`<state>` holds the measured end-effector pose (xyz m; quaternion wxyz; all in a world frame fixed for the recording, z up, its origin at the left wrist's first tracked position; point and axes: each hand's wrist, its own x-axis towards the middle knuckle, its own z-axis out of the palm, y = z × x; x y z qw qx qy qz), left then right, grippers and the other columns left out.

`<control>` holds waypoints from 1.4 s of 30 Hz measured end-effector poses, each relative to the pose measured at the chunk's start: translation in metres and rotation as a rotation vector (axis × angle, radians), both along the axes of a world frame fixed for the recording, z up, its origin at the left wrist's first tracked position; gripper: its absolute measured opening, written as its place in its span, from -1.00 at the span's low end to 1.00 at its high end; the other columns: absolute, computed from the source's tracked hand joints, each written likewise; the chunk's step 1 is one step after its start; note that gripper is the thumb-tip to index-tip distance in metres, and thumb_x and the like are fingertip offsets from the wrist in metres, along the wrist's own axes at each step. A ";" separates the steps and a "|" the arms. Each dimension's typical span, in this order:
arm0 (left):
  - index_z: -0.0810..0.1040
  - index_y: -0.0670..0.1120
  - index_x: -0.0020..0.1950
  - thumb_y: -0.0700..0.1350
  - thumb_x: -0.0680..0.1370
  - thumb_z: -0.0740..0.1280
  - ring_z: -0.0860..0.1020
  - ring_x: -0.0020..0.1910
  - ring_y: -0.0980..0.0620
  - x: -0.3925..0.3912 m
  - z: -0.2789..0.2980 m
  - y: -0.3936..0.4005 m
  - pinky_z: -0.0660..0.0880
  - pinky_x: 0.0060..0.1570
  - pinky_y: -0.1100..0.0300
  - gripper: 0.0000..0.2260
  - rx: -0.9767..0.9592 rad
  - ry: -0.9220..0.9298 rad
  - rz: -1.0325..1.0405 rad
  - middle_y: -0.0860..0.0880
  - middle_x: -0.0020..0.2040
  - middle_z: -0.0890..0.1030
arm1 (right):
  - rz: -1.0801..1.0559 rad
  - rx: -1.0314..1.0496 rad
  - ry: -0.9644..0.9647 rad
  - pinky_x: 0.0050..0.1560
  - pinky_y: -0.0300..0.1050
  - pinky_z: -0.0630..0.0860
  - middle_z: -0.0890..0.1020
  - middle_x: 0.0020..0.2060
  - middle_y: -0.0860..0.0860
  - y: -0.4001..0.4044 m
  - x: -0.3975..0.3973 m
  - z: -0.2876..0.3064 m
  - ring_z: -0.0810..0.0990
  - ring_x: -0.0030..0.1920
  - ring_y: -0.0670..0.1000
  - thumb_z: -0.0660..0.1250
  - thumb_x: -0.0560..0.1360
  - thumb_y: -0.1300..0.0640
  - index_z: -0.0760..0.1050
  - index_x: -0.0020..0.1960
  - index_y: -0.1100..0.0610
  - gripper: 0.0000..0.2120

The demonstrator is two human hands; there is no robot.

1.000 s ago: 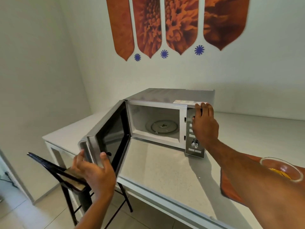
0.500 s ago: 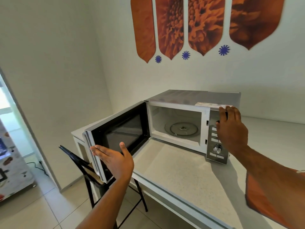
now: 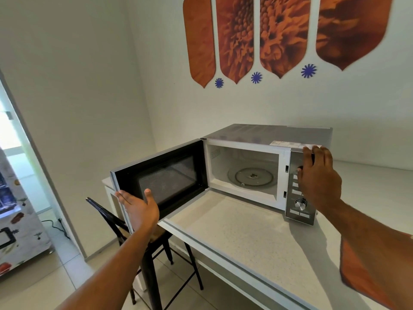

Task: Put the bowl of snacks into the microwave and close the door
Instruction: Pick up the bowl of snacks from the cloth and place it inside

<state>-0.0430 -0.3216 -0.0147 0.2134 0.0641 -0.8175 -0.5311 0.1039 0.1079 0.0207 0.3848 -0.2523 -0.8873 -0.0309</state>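
Note:
A silver microwave [image 3: 266,133] stands on the white counter [image 3: 241,233] with its door [image 3: 161,177] swung wide to the left. Inside, the white cavity holds only the glass turntable [image 3: 251,176]. My left hand [image 3: 139,209] is flat and open by the door's lower outer corner, fingers spread, gripping nothing. My right hand [image 3: 318,175] rests with its fingers on the top edge of the control panel [image 3: 298,204], bracing the microwave. The bowl of snacks is out of view; only an orange mat [image 3: 366,269] shows at the right edge.
A black chair [image 3: 125,227] stands under the counter's left end, below the open door. The counter's front edge runs diagonally to the lower right. A decorated cabinet [image 3: 15,220] and a doorway are at far left. Orange wall art hangs above.
My left hand has let go of the door edge and opened flat as the door swung wider. The view shifted left, so the bowl left the frame. My right hand stayed on the panel.

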 end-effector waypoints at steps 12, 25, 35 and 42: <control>-0.20 -0.17 0.65 0.18 0.63 0.18 -0.03 0.65 -0.18 -0.001 -0.002 0.003 0.08 0.56 -0.15 -0.19 -0.023 -0.015 0.080 -0.10 0.68 -0.20 | 0.016 -0.005 -0.020 0.16 0.29 0.63 0.25 0.57 0.23 -0.001 0.004 -0.003 0.15 0.60 0.28 0.29 0.59 -0.03 0.13 0.62 0.18 -0.31; 0.04 -0.35 0.57 0.50 0.45 -0.07 0.18 0.50 -0.50 0.008 -0.026 0.091 0.15 0.47 -0.36 0.04 -0.110 0.025 -0.064 -0.42 0.55 0.18 | 0.040 -0.133 0.083 0.63 0.13 0.10 0.08 0.67 0.12 0.014 0.072 -0.034 0.02 0.67 0.14 0.13 0.63 -0.16 -0.02 0.66 0.10 -0.28; -0.17 -0.26 0.64 0.04 0.66 0.20 -0.16 0.65 -0.13 0.114 -0.043 0.246 -0.15 0.59 0.03 -0.25 -0.030 0.061 -0.480 -0.17 0.67 -0.16 | -0.209 -0.237 0.083 0.63 0.10 0.13 0.28 0.60 0.18 0.070 0.175 -0.067 0.15 0.64 0.16 0.08 0.65 -0.19 0.14 0.62 0.21 -0.32; 0.07 -0.18 0.63 0.04 0.64 0.25 0.21 0.58 -0.24 0.178 -0.049 0.343 0.24 0.51 -0.08 -0.34 0.055 -0.007 -0.701 -0.18 0.63 0.16 | -0.342 -0.347 0.072 0.61 0.04 0.20 0.29 0.60 0.13 0.103 0.238 -0.091 0.18 0.63 0.12 0.08 0.66 -0.20 0.18 0.61 0.17 -0.35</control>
